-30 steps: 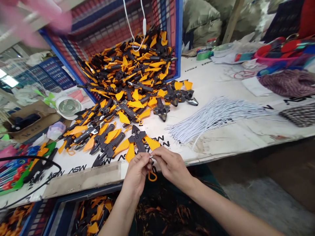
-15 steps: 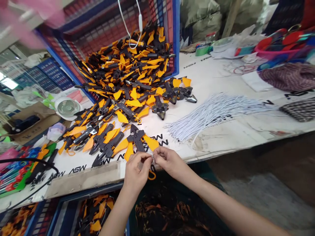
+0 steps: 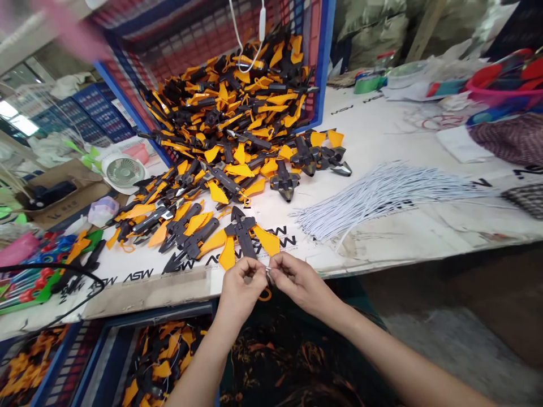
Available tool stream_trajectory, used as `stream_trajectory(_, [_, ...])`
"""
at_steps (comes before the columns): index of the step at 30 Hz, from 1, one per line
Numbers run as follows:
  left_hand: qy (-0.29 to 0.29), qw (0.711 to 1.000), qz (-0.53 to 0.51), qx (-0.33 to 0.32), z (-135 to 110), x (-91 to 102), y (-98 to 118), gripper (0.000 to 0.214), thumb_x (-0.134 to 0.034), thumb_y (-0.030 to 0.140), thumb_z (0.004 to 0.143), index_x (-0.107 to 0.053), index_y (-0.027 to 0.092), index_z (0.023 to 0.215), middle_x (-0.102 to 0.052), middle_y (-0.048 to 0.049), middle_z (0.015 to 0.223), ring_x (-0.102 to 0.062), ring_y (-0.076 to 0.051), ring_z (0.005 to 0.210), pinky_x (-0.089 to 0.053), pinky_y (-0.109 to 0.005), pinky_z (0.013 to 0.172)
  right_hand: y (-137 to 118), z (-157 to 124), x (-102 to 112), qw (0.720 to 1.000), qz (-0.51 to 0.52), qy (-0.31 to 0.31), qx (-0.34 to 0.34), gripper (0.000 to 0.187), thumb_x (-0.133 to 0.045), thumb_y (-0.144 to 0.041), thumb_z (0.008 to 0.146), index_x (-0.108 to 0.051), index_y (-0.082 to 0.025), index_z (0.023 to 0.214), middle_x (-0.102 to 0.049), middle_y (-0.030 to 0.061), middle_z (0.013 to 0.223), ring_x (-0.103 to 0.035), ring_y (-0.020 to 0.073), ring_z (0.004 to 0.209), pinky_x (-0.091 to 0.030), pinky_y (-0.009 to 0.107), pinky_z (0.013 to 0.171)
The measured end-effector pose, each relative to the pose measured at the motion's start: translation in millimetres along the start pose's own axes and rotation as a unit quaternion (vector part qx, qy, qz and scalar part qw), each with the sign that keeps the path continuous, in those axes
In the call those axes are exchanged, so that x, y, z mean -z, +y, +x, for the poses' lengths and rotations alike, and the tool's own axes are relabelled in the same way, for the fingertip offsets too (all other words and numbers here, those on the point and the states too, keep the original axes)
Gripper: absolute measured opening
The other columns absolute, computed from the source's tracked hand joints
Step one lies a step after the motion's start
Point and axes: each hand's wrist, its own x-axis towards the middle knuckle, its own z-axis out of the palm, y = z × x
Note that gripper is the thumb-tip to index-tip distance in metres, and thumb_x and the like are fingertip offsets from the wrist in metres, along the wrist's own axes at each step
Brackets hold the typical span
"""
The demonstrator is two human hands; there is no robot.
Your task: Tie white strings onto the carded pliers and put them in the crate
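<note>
At the table's front edge lies a dark grey and orange plastic toy with wing-like orange pieces and a pointed tip facing away from me. My left hand is closed in a pinch beside its near end. Fingertips of my right hand are pinched together as well, almost touching the left ones. Between them shows a short bit of white cord, mostly covered by the fingers. An orange ring hangs just below the hands. To the right is a spread bundle of white cords.
A blue-rimmed crate lies tipped with many similar toys spilling out. A white fan and a green tray of coloured items stand left. A pink basin is at right. Below the table sits another filled crate.
The view has shifted, so the table's things appear further right. Both hands stay pinched together at the toy's near end, with fingers slightly repositioned around the white cord.
</note>
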Motion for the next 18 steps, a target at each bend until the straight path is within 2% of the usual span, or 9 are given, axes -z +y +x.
stream_trajectory(3, [-0.002,0.992,0.061,-0.112,-2,8.0,-2,0.012,-0.056,0.026,0.087,-0.065,0.019,0.084,-0.067,-0.0020,0.076,-0.060,-0.014,0.070,-0.047,-0.025,0.066,0,3,-3,0.998,0.055,-0.011,-0.041,0.022,-0.048,-0.041,0.094,-0.051,-0.021,0.084,-0.046,-0.0036,0.068,-0.044,0.0125,0.062,-0.038,0.024,0.057])
stream_trajectory(6, [-0.019,0.952,0.158,-0.262,-2,18.0,-5,0.014,-0.051,0.020,0.093,-0.065,0.020,0.095,-0.071,-0.0054,0.090,-0.065,-0.017,0.085,-0.047,-0.030,0.078,-3,6,-5,0.993,0.085,-0.038,-0.077,0.025,-0.050,-0.045,0.093,-0.050,-0.021,0.084,-0.043,-0.0056,0.064,-0.039,0.0114,0.056,-0.035,0.024,0.052])
stream_trajectory(8, [-0.028,0.930,0.214,-0.296,-3,23.2,-6,0.014,-0.050,0.018,0.094,-0.064,0.021,0.093,-0.071,-0.0056,0.089,-0.065,-0.018,0.086,-0.045,-0.032,0.079,-5,6,-4,0.989,0.099,-0.064,-0.092,0.026,-0.051,-0.047,0.092,-0.050,-0.022,0.085,-0.042,-0.0063,0.062,-0.038,0.0110,0.055,-0.034,0.023,0.051])
stream_trajectory(9, [-0.029,0.930,0.228,-0.288,-3,25.0,-7,0.013,-0.050,0.018,0.094,-0.062,0.020,0.092,-0.070,-0.0052,0.087,-0.064,-0.019,0.084,-0.045,-0.032,0.077,-6,6,-4,0.987,0.104,-0.076,-0.096,0.026,-0.051,-0.047,0.092,-0.051,-0.022,0.086,-0.042,-0.0062,0.063,-0.038,0.0111,0.055,-0.034,0.023,0.052])
stream_trajectory(11, [-0.033,0.946,0.214,-0.240,-6,26.5,-9,0.012,-0.049,0.021,0.094,-0.060,0.020,0.091,-0.068,-0.0042,0.084,-0.062,-0.018,0.079,-0.044,-0.030,0.073,-6,4,-4,0.987,0.100,-0.088,-0.091,0.025,-0.051,-0.047,0.092,-0.053,-0.022,0.089,-0.045,-0.0050,0.067,-0.042,0.0117,0.058,-0.037,0.024,0.054])
stream_trajectory(14, [-0.044,0.977,0.139,-0.156,-10,25.3,-12,0.012,-0.049,0.026,0.095,-0.058,0.020,0.091,-0.065,-0.0028,0.083,-0.060,-0.016,0.077,-0.044,-0.027,0.071,-6,1,-5,0.994,0.060,-0.072,-0.064,0.024,-0.050,-0.044,0.094,-0.055,-0.021,0.088,-0.050,-0.0024,0.073,-0.046,0.0130,0.066,-0.040,0.025,0.061])
stream_trajectory(18, [-0.058,0.992,0.065,-0.088,-15,21.4,-18,0.016,-0.049,0.031,0.095,-0.058,0.019,0.090,-0.061,-0.0016,0.081,-0.057,-0.015,0.073,-0.044,-0.026,0.069,-4,-2,-9,0.995,0.030,-0.055,-0.074,0.030,-0.051,-0.047,0.093,-0.054,-0.020,0.081,-0.051,-0.0023,0.068,-0.044,0.0127,0.062,-0.038,0.025,0.058])
